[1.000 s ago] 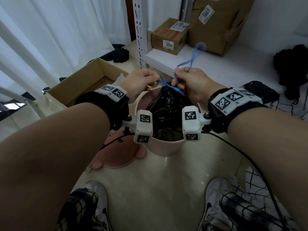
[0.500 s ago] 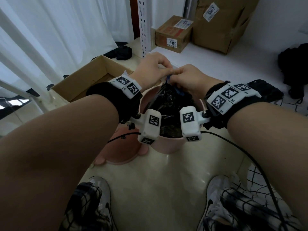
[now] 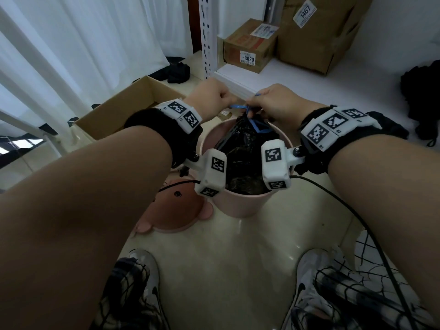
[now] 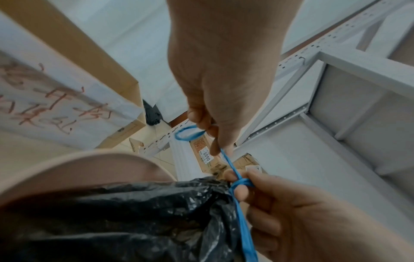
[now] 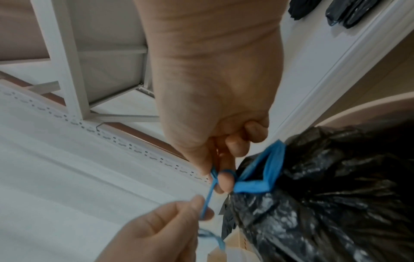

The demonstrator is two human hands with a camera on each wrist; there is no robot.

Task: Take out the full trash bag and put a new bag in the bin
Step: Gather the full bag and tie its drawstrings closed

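Note:
A full black trash bag [image 3: 242, 148] sits gathered in the pink bin [image 3: 238, 206] on the floor. Its blue drawstring [image 3: 239, 106] runs taut between my two hands just above the bag's neck. My left hand [image 3: 214, 98] pinches one end of the drawstring [image 4: 228, 160], a small loop sticking out past its fingers. My right hand [image 3: 271, 103] pinches the drawstring [image 5: 212, 179] at the knot by the bag's neck [image 5: 264, 177]. Both hands hover over the bin's far rim.
The pink bin lid [image 3: 171, 210] lies on the floor left of the bin. An open cardboard box [image 3: 123, 110] stands behind it. A white metal shelf [image 3: 309, 82] holding two cardboard boxes [image 3: 250, 44] lies beyond. Dark bags [image 3: 423, 96] sit at right. My feet [image 3: 307, 282] stand below.
The hands came together over the bag's neck, then drew a little apart, pulling the drawstring tight. The tall blue loop seen above the right hand is gone.

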